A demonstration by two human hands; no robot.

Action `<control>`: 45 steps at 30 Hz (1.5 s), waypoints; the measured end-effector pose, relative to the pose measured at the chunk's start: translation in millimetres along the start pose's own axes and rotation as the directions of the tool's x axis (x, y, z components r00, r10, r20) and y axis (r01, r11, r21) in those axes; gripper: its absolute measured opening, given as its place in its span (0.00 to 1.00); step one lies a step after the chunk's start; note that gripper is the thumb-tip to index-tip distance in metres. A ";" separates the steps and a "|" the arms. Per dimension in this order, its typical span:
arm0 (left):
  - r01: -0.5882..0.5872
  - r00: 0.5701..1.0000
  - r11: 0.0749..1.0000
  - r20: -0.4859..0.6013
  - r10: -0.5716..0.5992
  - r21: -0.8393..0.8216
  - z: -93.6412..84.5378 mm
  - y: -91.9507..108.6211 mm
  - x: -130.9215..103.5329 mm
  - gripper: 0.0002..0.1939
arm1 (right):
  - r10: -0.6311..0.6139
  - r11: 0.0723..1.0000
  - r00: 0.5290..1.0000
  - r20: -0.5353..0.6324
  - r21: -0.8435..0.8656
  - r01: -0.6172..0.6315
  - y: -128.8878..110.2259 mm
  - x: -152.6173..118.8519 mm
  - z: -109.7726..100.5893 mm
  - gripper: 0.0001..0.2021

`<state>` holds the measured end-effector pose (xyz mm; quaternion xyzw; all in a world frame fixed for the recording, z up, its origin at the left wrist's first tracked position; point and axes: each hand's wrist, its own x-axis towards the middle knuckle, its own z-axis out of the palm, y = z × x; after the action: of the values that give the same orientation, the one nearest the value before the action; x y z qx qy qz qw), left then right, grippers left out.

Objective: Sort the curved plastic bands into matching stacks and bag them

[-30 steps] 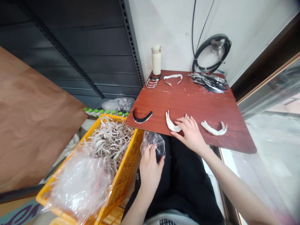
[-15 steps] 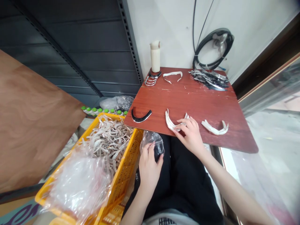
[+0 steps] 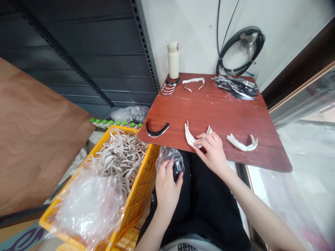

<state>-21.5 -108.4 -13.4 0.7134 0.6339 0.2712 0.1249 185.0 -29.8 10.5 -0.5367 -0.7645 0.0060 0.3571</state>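
Note:
My left hand point(image 3: 169, 183) is closed on a clear plastic bag point(image 3: 172, 156) just below the table's front edge, over my lap. At that edge my right hand point(image 3: 210, 151) has its fingers closed around the bottom of a stack of curved white strips point(image 3: 188, 135), which rests on the tabletop. To the left of the stack lies a curved black strip bundle point(image 3: 157, 132) with a shiny rim. On the other side sits another white curved bundle point(image 3: 243, 143). What exactly these strips are I cannot make out.
The reddish-brown table point(image 3: 193, 108) holds a cream bottle point(image 3: 173, 61), silvery curved pieces point(image 3: 168, 89), a white curved piece point(image 3: 193, 81) and a heap of black and silver strips point(image 3: 235, 87). A yellow crate point(image 3: 141, 177) of strips and plastic bags point(image 3: 83, 205) stands at left.
The view has shifted slightly. Both hands keep nearly the same places, the left on the bag and the right on the white strips.

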 end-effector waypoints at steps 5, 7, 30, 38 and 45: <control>-0.001 1.000 1.000 0.005 0.001 -0.011 0.5 0.0 0.2 0.23 | 0.055 0.998 0.998 -0.025 0.015 -0.054 -0.4 2.9 1.2 0.08; -0.002 1.000 1.000 0.000 0.002 -0.017 0.6 -0.2 0.5 0.23 | 0.055 0.999 0.998 -0.017 0.002 -0.055 -1.0 3.5 2.5 0.08; 0.029 0.999 0.998 0.022 -0.027 -0.058 -4.3 -2.5 0.6 0.25 | -0.180 0.982 0.969 0.171 0.094 0.166 4.0 3.8 -5.2 0.03; 0.052 0.998 0.997 0.043 -0.050 -0.050 -4.5 -1.6 1.5 0.27 | -0.271 0.961 0.949 0.160 0.104 0.257 6.5 -0.7 -8.6 0.05; 0.060 0.998 0.991 0.041 -0.055 -0.120 -5.6 -3.0 2.8 0.29 | -0.401 0.895 0.769 0.497 0.392 0.214 -46.0 -23.8 -63.4 0.04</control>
<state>-26.9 -106.1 -9.7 0.6909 0.6341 0.2921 0.1879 186.5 -92.7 63.0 -0.3124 -0.9027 0.2265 0.1902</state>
